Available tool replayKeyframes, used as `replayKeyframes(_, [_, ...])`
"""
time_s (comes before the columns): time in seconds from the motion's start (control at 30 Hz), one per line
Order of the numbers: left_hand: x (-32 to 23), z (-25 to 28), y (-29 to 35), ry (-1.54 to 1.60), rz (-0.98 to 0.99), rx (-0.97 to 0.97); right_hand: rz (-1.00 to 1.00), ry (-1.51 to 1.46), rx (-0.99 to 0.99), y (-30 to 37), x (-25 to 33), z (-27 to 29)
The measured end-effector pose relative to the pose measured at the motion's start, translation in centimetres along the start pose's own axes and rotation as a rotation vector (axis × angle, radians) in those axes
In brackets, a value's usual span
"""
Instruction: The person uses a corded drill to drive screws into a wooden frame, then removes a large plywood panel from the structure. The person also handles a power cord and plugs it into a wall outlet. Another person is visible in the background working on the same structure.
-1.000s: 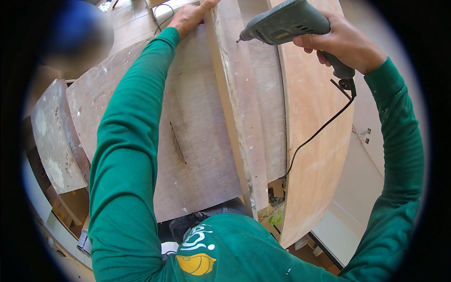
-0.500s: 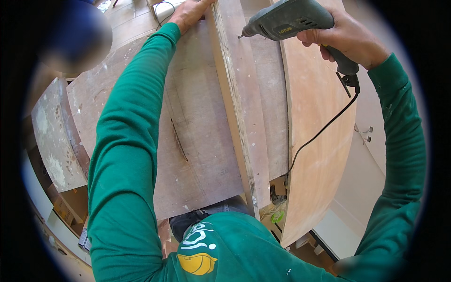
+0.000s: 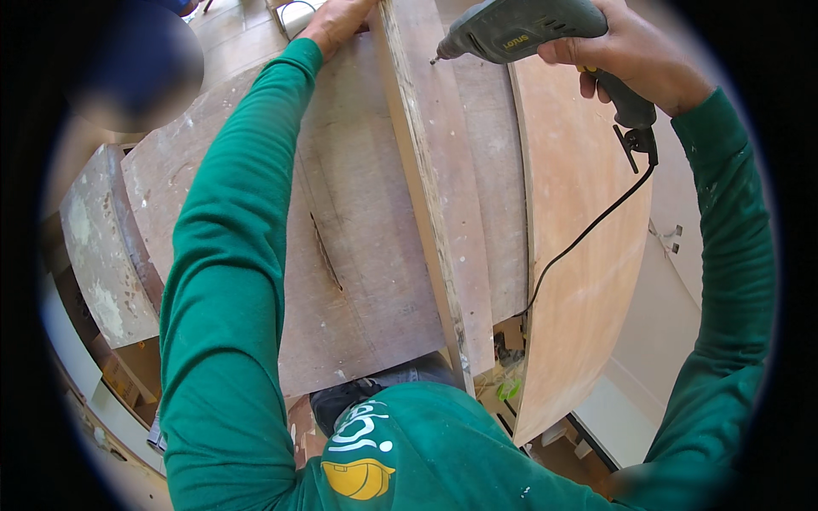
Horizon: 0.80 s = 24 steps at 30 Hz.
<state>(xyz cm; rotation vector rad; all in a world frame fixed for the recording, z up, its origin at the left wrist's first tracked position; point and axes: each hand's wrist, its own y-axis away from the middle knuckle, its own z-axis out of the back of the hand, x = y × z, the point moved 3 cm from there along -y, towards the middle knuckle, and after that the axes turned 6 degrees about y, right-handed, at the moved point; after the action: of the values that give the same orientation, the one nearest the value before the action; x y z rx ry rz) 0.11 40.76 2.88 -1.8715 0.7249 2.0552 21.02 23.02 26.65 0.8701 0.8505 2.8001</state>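
My right hand [image 3: 635,55] grips a grey-green corded power drill [image 3: 528,32], its fingers wrapped round the handle by the trigger. The short bit at the drill's tip meets the face of a wooden board [image 3: 452,162], or hangs just off it; I cannot tell which. At the top edge, my left hand [image 3: 336,27] is closed on the far end of this board, beside its long narrow edge [image 3: 417,183]; some fingertips are out of sight. Left of the board lies a wide plywood sheet [image 3: 358,255] with a dark slit in it.
A paler, curved-looking plywood sheet [image 3: 575,247] stands on the right, with the drill's black cord [image 3: 588,234] hanging across it. A paint-spotted panel [image 3: 102,247] is at the far left. A dark blue, blurred round shape [image 3: 141,68] fills the upper left.
The drill and my right hand have shifted slightly up and to the right in the picture. My left hand keeps its place at the board's far end.
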Motion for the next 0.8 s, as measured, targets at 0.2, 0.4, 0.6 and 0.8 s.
replayKeyframes(0.2, [-0.4,0.3,0.6,-0.018,-0.064,0.0,0.093,0.072,-0.014,0.0,0.7,0.1])
replayKeyframes(0.4, [-0.4,0.6,0.6,-0.03,-0.042,-0.005,-0.026,-0.017,0.018,0.3,1.2,-0.1])
replayKeyframes(0.6, [0.0,0.4,-0.1,0.033,-0.02,0.024,-0.154,0.027,-0.022,0.1,1.3,-0.2])
replayKeyframes(0.8, [0.0,0.7,0.0,0.048,-0.056,-0.008,-0.128,0.081,0.02,-0.3,2.4,-0.6])
